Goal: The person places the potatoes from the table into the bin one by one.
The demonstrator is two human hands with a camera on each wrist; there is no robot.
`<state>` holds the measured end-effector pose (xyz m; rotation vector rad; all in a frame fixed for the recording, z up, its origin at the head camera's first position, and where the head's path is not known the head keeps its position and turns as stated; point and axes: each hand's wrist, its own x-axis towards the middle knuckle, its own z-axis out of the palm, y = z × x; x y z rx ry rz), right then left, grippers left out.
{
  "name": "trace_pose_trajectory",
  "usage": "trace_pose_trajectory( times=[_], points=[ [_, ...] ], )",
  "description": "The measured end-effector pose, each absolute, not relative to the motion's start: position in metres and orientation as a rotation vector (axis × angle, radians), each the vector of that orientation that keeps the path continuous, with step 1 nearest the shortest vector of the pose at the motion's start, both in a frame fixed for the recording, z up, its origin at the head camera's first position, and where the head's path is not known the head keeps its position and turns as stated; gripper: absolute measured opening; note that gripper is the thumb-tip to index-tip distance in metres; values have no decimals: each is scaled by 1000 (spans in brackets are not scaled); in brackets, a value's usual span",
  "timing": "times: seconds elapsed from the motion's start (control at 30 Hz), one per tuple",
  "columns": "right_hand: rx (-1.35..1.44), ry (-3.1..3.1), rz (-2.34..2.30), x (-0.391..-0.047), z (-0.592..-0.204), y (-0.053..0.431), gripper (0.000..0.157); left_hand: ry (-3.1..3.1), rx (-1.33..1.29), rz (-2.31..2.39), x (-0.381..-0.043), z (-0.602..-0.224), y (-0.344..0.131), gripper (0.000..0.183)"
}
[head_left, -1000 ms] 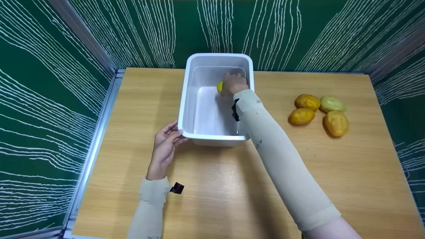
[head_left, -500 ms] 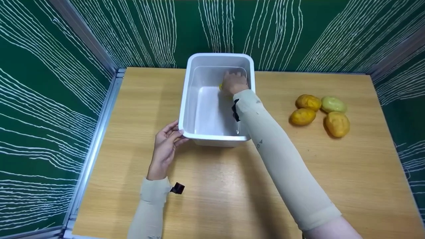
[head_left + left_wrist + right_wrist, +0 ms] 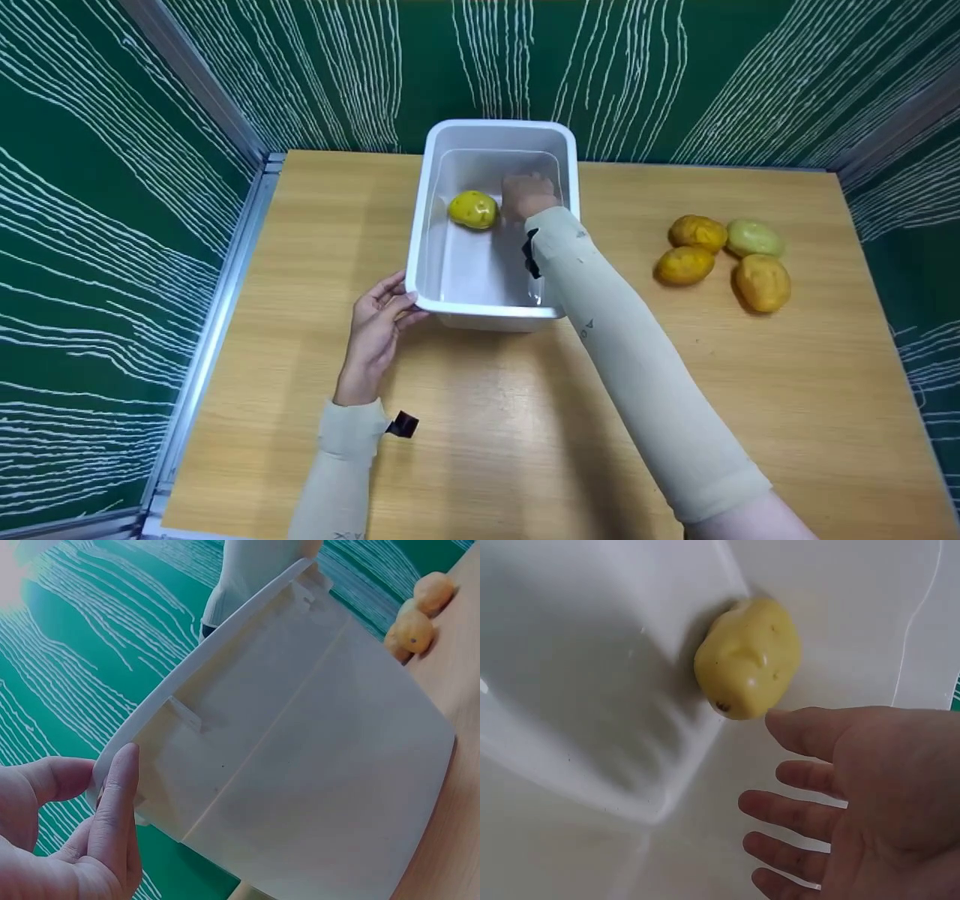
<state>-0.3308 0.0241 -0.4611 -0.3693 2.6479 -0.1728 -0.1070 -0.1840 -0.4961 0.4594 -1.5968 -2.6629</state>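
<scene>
A white plastic bin (image 3: 491, 309) stands at the back middle of the table. My left hand (image 3: 373, 330) pinches its near left rim; in the left wrist view the thumb and fingers (image 3: 116, 810) clasp that rim from both sides. Inside the bin, against the left wall, lies a yellow, dimpled potato (image 3: 473, 209) with a dark spot at one end. My right hand (image 3: 529, 196) is down in the bin to the right of the potato. The right wrist view shows its fingers spread and holding nothing, one fingertip close by the potato (image 3: 748, 660).
To the right of the bin several more potatoes (image 3: 684, 265) lie in a group on the wooden table (image 3: 480, 435), most yellow-brown and one pale green (image 3: 754, 238). Green walls (image 3: 555, 67) with white lines enclose the table at the back and sides.
The potato, earlier mostly hidden by my right hand, now lies further left in the bin, apart from the hand. My left hand stays on the rim.
</scene>
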Motion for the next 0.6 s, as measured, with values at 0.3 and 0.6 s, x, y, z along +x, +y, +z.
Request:
trace_pose_trajectory(
  times=[0.3,0.6],
  points=[
    [-301,2657,-286,-330,-445,32,43,-1596,455,-2673,-107,-495,-183,51],
    [-438,2733,-295,-319,-417,37,50,-1617,459,-2653,-105,-495,-185,50]
  ],
)
